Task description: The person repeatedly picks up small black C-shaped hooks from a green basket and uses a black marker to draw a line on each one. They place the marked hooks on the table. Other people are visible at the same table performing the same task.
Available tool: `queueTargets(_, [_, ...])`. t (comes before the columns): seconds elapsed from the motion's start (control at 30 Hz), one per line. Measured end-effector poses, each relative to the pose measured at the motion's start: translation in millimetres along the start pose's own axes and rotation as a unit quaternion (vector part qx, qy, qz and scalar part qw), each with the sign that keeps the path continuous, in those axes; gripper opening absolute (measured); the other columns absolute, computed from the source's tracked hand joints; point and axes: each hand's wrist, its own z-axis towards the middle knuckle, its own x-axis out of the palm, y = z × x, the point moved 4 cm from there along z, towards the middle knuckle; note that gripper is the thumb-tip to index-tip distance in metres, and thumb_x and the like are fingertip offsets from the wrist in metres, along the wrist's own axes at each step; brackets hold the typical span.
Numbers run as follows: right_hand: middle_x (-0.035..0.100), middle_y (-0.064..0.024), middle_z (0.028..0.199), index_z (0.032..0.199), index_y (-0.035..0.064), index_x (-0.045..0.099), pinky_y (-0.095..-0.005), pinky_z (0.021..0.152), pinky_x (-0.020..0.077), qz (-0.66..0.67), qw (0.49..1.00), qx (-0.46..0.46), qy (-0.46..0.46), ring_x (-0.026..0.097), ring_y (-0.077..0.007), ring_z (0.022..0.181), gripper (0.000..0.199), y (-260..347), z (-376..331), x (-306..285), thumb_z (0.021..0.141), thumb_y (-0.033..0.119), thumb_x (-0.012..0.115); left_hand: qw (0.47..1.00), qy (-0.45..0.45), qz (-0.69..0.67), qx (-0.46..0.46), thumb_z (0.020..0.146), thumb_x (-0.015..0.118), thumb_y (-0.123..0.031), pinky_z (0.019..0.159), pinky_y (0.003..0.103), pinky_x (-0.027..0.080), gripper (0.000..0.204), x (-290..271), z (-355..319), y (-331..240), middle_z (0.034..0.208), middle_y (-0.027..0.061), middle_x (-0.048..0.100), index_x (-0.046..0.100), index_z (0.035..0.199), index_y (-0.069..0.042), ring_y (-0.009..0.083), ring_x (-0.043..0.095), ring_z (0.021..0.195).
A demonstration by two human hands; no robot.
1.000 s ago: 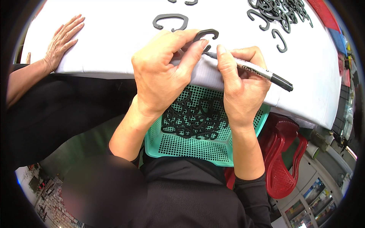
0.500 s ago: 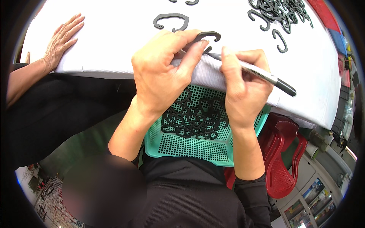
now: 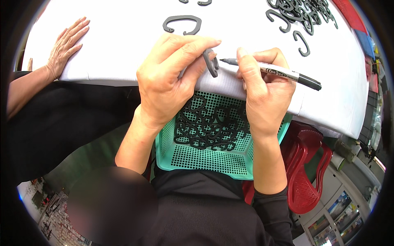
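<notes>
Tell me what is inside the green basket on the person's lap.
The green basket holds a tangle of dark curved hook pieces on its mesh floor. Its far end is covered by the left hand and right hand.

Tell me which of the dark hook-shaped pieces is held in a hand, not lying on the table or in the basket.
The hook piece pinched in the left hand, beside the marker tip. The others lie loose on the white table or in the green basket.

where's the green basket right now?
Head view, lower centre: the green mesh basket sits on the person's lap below the white table edge, between both forearms, holding dark C-shaped parts, with a red plastic stool to its right.
</notes>
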Motion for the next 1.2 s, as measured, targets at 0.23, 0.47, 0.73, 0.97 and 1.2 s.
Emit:
queueTargets(0.23, [0.061,-0.0039,0.062,0.074,0.0001,0.056,-0.0189,0.049,0.0414,-0.025,0.999,-0.015,0.014,0.055,-0.0049,0.055,0.014,-3,6,4,0.08,0.004,0.068,1.0,-0.001,-0.01,0.002,0.073,0.069,0.009,0.061,0.022,0.048,0.028,2,1,3,0.089,0.0077,0.068,0.07,0.099,-0.001,0.0121,0.06,0.072])
queueTargets(0.47, [0.061,-0.0039,0.06,0.074,0.0001,0.055,-0.0193,0.048,0.0421,-0.021,0.999,-0.031,0.017,0.057,-0.0056,0.055,0.014,-4,6,5,0.081,0.003,0.068,1.0,0.003,-0.008,0.001,0.073,0.069,0.009,0.062,0.023,0.048,0.028,2,1,3,0.088,0.0078,0.067,0.07,0.099,-0.001,0.0126,0.06,0.073])
queueTargets(0.73, [0.062,-0.0093,0.081,0.092,-0.0008,0.055,-0.0183,0.054,0.0411,0.045,0.995,-0.075,-0.04,0.055,-0.0072,0.064,0.012,-3,2,-18,0.089,0.009,0.062,0.999,0.027,-0.015,0.009,0.07,0.067,0.013,0.062,0.025,0.049,0.032,-4,2,-2,0.085,0.0082,0.066,0.07,0.099,-0.001,0.0154,0.061,0.072])
queueTargets(0.97, [0.066,-0.011,0.095,0.107,0.0013,0.06,-0.0264,0.069,0.0486,-0.217,0.939,-0.213,-0.157,0.063,-0.018,0.084,0.022,9,43,-98,0.09,0.015,0.062,0.975,0.198,-0.085,0.047,0.067,0.062,0.012,0.064,0.029,0.049,0.041,-12,-3,-44,0.089,0.0101,0.066,0.068,0.105,-0.003,0.0217,0.061,0.073])
queueTargets(1.2, [0.064,-0.0138,0.101,0.106,0.0023,0.061,-0.0384,0.085,0.0464,-0.451,0.856,-0.234,-0.094,0.058,-0.0304,0.098,0.037,1,66,-103,0.072,0.008,0.075,0.98,0.183,-0.067,0.031,0.072,0.065,0.012,0.064,0.028,0.049,0.035,-11,6,-55,0.088,0.0086,0.066,0.069,0.103,-0.003,0.0191,0.061,0.075])
